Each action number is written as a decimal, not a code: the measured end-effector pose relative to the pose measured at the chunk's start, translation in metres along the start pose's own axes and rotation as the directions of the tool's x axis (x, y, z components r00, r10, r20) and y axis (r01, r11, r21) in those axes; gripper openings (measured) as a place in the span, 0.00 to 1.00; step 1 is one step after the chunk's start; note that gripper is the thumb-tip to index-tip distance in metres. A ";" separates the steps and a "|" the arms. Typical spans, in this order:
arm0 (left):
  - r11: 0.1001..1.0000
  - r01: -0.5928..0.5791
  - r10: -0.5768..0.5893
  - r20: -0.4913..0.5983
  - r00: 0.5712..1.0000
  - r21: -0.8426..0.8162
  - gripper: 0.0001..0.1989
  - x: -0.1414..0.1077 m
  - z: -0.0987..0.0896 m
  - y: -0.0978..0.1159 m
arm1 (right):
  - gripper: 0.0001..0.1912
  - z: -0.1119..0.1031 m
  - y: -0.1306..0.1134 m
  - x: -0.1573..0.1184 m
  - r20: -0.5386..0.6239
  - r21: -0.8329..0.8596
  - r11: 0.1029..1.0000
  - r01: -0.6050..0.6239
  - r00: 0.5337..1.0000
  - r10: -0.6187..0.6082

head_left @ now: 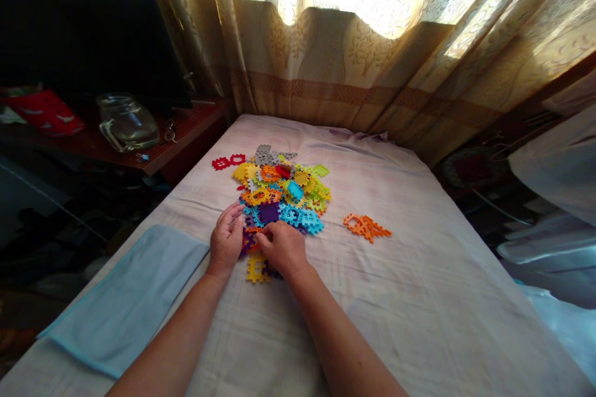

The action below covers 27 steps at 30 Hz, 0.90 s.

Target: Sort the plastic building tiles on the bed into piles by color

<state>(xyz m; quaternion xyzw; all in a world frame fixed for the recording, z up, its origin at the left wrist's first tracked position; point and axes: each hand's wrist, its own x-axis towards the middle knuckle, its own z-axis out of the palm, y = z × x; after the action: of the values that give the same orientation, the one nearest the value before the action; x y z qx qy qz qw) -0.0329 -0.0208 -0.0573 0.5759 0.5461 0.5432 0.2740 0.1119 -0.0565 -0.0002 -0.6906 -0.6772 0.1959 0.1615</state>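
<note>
A heap of colourful plastic interlocking tiles (269,213) with notched edges lies on the cloth-covered surface. My left hand (226,239) rests against the heap's left side, its fingers stretched forward and loosely apart, holding nothing I can see. At the near side of the heap, my right hand (285,248) has thumb and fingers pinched together over purple and orange tiles; whatever lies between the fingertips is hidden. A yellow tile (257,268) sits just below, partly beside a dark purple one. Apart to the right is a small group of orange tiles (366,226).
Left of my forearm lies a folded light-blue cloth (135,298). A glass jug (126,124) and a red container (44,113) stand on the brown side table (186,136), before a dark screen (84,25). Patterned curtains (326,56) hang behind the far edge.
</note>
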 end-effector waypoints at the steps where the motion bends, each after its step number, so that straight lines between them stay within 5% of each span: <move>1: 1.000 0.001 -0.001 -0.001 1.000 0.003 0.16 0.000 0.000 0.001 | 0.11 0.000 0.000 0.001 -0.002 0.026 1.000 -0.005 1.000 0.005; 6: 1.000 -0.001 0.000 0.007 1.000 0.024 0.16 -0.001 0.000 0.002 | 0.08 -0.002 0.009 0.002 -0.118 0.216 0.976 -0.023 0.992 0.049; 11: 0.997 -0.038 0.038 0.000 0.999 0.070 0.16 -0.001 0.001 0.000 | 0.10 -0.013 0.029 0.004 -0.260 0.365 0.927 0.085 0.966 0.014; 15: 0.952 -0.224 0.221 0.038 0.975 0.208 0.15 -0.006 -0.002 0.010 | 0.15 -0.037 0.063 0.008 -0.338 0.417 0.907 0.060 0.936 0.094; 17: 0.869 -0.400 0.375 0.139 0.916 0.290 0.15 -0.011 -0.005 0.021 | 0.18 -0.051 0.090 0.008 -0.370 0.437 0.899 -0.022 0.907 0.202; 19: 0.754 -0.580 0.498 0.308 0.811 0.308 0.17 -0.019 -0.006 0.031 | 0.19 -0.065 0.120 0.006 -0.397 0.439 0.888 -0.135 0.858 0.326; 23: 0.567 -0.785 0.524 0.626 0.578 0.250 0.33 -0.031 -0.005 0.043 | 0.17 -0.084 0.169 -0.004 -0.388 0.436 0.839 -0.326 0.772 0.503; 25: 0.526 -0.806 0.473 0.694 0.543 0.271 0.38 -0.034 -0.004 0.043 | 0.16 -0.090 0.181 -0.009 -0.371 0.418 0.815 -0.402 0.743 0.557; 27: 0.510 -0.798 0.432 0.706 0.561 0.321 0.37 -0.033 -0.004 0.042 | 0.15 -0.093 0.185 -0.011 -0.354 0.358 0.803 -0.476 0.727 0.589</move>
<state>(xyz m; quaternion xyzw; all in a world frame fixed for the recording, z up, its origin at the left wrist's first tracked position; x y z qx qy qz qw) -0.0167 -0.0629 -0.0293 0.9197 0.3319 0.2094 -0.0105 0.3188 -0.0694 -0.0091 -0.8572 -0.3631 0.1508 0.3326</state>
